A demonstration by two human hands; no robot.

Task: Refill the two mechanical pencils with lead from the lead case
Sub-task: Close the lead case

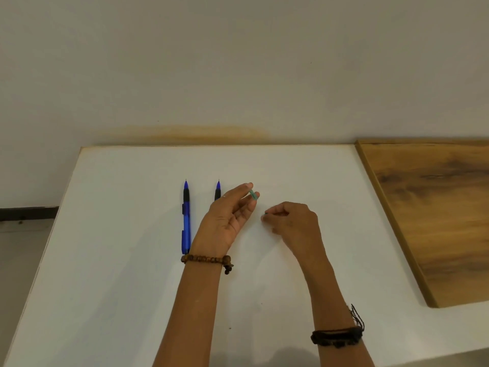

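Note:
Two blue mechanical pencils lie side by side on the white table (119, 234), tips pointing away from me. The left pencil (186, 218) is in full view. Only the tip end of the right pencil (217, 190) shows; my left hand covers its barrel. My left hand (229, 215) is raised, pinching a small teal lead case (254, 194) between thumb and fingertips. Just right of it, my right hand (289, 221) has curled fingers pinching a tiny dark-green piece (265, 213); whether this is the case's cap or lead is too small to tell.
A wooden board (436, 213) lies on the table's right side, its long edge slanting toward me. A pale wall stands directly behind the table's far edge. Beyond the left table edge the floor is visible.

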